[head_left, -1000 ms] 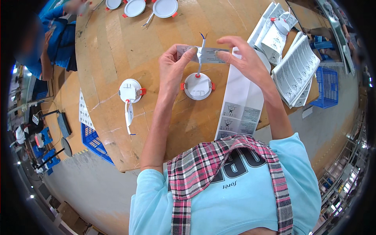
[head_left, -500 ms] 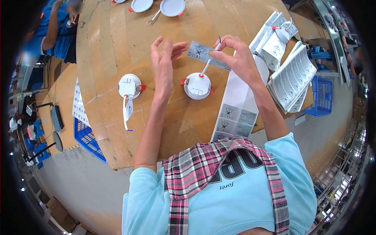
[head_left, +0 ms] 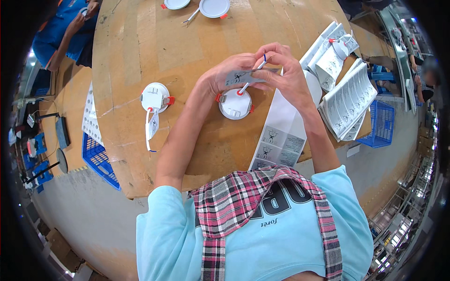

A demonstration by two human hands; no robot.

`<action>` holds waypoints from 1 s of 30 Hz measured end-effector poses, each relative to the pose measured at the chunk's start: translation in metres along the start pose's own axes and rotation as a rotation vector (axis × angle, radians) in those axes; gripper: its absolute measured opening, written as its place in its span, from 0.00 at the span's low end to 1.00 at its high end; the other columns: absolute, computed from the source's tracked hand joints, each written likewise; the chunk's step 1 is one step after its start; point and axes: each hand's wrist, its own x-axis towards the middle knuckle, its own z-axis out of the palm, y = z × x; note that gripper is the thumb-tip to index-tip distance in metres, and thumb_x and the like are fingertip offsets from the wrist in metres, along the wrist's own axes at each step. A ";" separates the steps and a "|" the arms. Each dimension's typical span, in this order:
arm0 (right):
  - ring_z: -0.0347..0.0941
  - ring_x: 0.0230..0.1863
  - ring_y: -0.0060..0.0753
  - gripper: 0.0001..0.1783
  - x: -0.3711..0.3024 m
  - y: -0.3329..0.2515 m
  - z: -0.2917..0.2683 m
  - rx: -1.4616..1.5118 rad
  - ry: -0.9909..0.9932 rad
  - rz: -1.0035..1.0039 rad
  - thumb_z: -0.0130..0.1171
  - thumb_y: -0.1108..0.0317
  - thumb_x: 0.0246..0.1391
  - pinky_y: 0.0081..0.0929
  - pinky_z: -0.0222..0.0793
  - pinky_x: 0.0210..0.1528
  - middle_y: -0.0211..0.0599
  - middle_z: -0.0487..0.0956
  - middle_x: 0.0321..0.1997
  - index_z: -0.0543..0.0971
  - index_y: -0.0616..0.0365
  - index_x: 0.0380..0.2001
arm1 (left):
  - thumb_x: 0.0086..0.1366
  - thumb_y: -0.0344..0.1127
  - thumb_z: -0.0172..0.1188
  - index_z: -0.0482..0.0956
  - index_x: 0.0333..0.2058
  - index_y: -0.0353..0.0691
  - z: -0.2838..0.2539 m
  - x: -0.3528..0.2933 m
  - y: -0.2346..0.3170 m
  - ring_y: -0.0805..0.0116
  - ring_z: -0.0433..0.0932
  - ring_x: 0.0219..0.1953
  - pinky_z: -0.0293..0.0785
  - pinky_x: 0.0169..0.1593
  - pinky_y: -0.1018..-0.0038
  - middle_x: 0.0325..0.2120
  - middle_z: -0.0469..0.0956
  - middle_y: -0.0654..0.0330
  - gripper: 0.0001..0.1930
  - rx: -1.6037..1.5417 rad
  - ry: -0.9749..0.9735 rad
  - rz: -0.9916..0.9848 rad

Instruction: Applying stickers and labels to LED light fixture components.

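Observation:
A round white downlight (head_left: 236,106) with red clips lies back-up on the table, its white cable (head_left: 246,87) rising toward my hands. My right hand (head_left: 283,70) pinches a silvery printed label (head_left: 238,78) against this cable, just below the blue wire end. From the other side my left hand (head_left: 233,65) has its fingers closed around the label, their tips meeting those of my right hand and partly hidden. Left of my left forearm rests a second downlight (head_left: 155,97), a folded label (head_left: 153,126) around its cable.
A strip of label sheet (head_left: 279,145) lies under my right forearm. Stacked label sheets (head_left: 349,100) sit at the right, with another downlight (head_left: 340,49) on them. More downlights (head_left: 214,8) lie at the far edge. Blue crates (head_left: 378,124) flank the table; a co-worker (head_left: 65,35) is at far left.
My left hand has moved right and closed at the label, meeting my right hand. The label has bent around toward the cable. The downlight below stays in place.

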 end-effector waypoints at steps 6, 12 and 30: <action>0.61 0.52 0.33 0.09 -0.004 0.002 -0.002 -0.033 0.029 -0.044 0.68 0.64 0.43 0.32 0.60 0.55 0.26 0.72 0.43 0.80 0.53 0.27 | 0.58 0.37 0.61 0.73 0.46 0.36 0.002 0.001 -0.006 0.77 0.76 0.33 0.74 0.37 0.81 0.36 0.76 0.63 0.18 -0.514 0.093 -0.164; 0.61 0.53 0.34 0.09 -0.007 0.011 -0.003 -0.047 0.089 -0.082 0.67 0.63 0.44 0.33 0.59 0.55 0.27 0.73 0.44 0.79 0.54 0.27 | 0.59 0.38 0.61 0.75 0.44 0.36 0.003 -0.004 0.007 0.76 0.77 0.31 0.75 0.34 0.80 0.33 0.78 0.61 0.16 -0.416 0.205 -0.275; 0.69 0.41 0.29 0.07 -0.009 0.019 0.015 0.070 0.332 -0.026 0.65 0.68 0.46 0.27 0.64 0.46 0.31 0.73 0.36 0.78 0.59 0.28 | 0.65 0.36 0.55 0.76 0.38 0.37 0.000 -0.020 0.001 0.77 0.78 0.36 0.76 0.44 0.75 0.34 0.79 0.62 0.09 -0.347 0.387 -0.027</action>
